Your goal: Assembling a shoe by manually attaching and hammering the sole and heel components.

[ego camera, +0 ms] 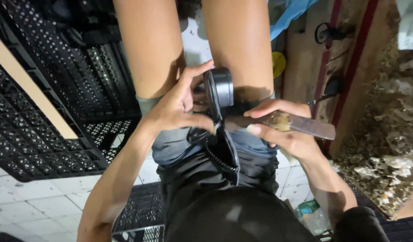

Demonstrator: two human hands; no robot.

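Left hand (179,105) clamps black round plastic piece (219,92); right hand (282,130) grips worn flat metal blade (305,125), apparently prying. Keep blade shallow.

White floor tiles (40,206) with dark grout lie below, smudged with dirt; black perforated plastic crates (45,112) are stacked at the left, filling that side, and a pale wooden strip (32,89) slants across them; another crate (141,210) lies low on the tiles; at the right stands a wooden plank (305,58) with a red edge (354,67) beside it; further right a rough, crumbly brown mass flecked with white (385,134) fills the corner; a blue sheet (289,13) hangs at the top; a yellow disc (278,62) sits below it; the light is even and dim.
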